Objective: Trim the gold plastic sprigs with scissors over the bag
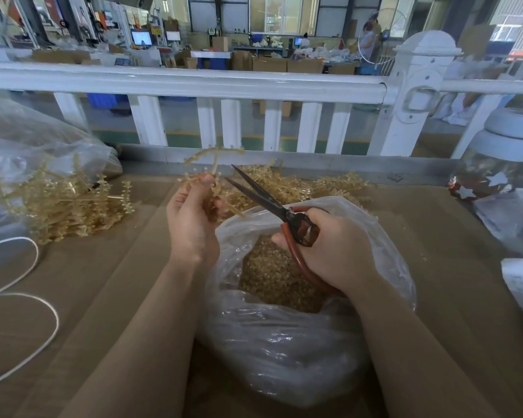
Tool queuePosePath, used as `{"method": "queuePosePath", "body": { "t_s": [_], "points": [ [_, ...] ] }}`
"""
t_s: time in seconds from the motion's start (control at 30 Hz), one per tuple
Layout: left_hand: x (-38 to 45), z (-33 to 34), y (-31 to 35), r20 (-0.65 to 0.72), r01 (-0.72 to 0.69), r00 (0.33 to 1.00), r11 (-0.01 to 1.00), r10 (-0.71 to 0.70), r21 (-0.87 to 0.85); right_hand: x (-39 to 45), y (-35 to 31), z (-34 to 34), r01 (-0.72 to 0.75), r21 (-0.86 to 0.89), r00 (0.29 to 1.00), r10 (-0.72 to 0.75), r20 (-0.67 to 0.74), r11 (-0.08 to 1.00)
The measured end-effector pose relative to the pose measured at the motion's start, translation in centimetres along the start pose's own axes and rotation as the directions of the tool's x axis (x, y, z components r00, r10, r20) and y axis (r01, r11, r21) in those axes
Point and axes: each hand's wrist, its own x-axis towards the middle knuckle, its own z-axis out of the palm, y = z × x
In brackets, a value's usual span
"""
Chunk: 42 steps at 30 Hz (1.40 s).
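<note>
Left hand (192, 218) pinches a branched gold plastic sprig (212, 159) above the table. Right hand (329, 245) grips red-handled, dark-bladed scissors (261, 196), blades parted, over the clear plastic bag (284, 342) of gold trimmings.

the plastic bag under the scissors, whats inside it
The plastic bag holds a heap of small gold trimmed pieces, seen through its open mouth. How deep the heap goes is hidden by the crumpled plastic and the right hand holding the scissors.
</note>
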Motion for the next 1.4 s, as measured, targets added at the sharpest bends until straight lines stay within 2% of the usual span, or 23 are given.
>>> {"method": "queuePosePath", "body": {
  "t_s": [0.1,0.2,0.33,0.43,0.6,0.77,0.93,1.07,1.17,1.3,1.4],
  "points": [
    [-0.5,0.2,-0.4,0.121,-0.023,0.993,0.979,-0.002,0.204,0.0,-0.1,-0.1,-0.041,0.125,0.998,0.047,-0.052,0.991],
    [-1.2,1.0,-0.9,0.226,-0.050,0.973,0.936,-0.032,0.347,0.2,-0.3,-0.1,-0.118,0.368,0.991,0.132,-0.012,0.922],
    [-1.7,1.4,-1.6,0.347,-0.064,0.935,0.931,-0.070,0.360,0.4,-0.5,-0.1,-0.141,0.544,0.986,0.167,0.002,0.827],
    [-1.8,1.4,-2.0,0.396,-0.049,0.913,0.942,-0.092,0.332,0.6,-0.3,0.1,-0.173,0.608,0.980,0.197,0.028,0.775],
    [-1.8,1.4,-2.4,0.435,0.003,0.885,0.935,-0.168,0.355,0.7,-0.5,0.4,-0.143,0.569,0.986,0.169,0.007,0.810],
    [-1.8,1.5,-2.4,0.457,0.028,0.862,0.921,-0.219,0.389,0.5,-0.7,0.4,-0.101,0.598,0.991,0.132,-0.008,0.795],
    [-2.1,1.8,-2.2,0.469,-0.028,0.853,0.878,-0.229,0.478,0.5,-0.2,0.8,-0.143,0.529,0.989,0.145,0.037,0.836],
    [-2.2,1.8,-1.8,0.528,-0.157,0.819,0.797,-0.225,0.583,0.4,-0.3,0.7,-0.038,0.470,0.999,0.028,0.028,0.882],
    [-2.2,1.8,-1.6,0.540,-0.177,0.799,0.755,-0.265,0.632,0.3,-0.6,0.5,0.000,0.467,1.000,-0.005,0.009,0.884],
    [-2.3,1.7,-1.6,0.512,-0.159,0.827,0.777,-0.233,0.610,0.2,-0.6,0.3,0.007,0.455,1.000,-0.011,0.006,0.890],
    [-2.1,1.6,-1.9,0.431,-0.104,0.884,0.826,-0.178,0.554,0.2,-0.6,0.4,-0.026,0.435,0.999,0.034,-0.009,0.900]
  ]
}}
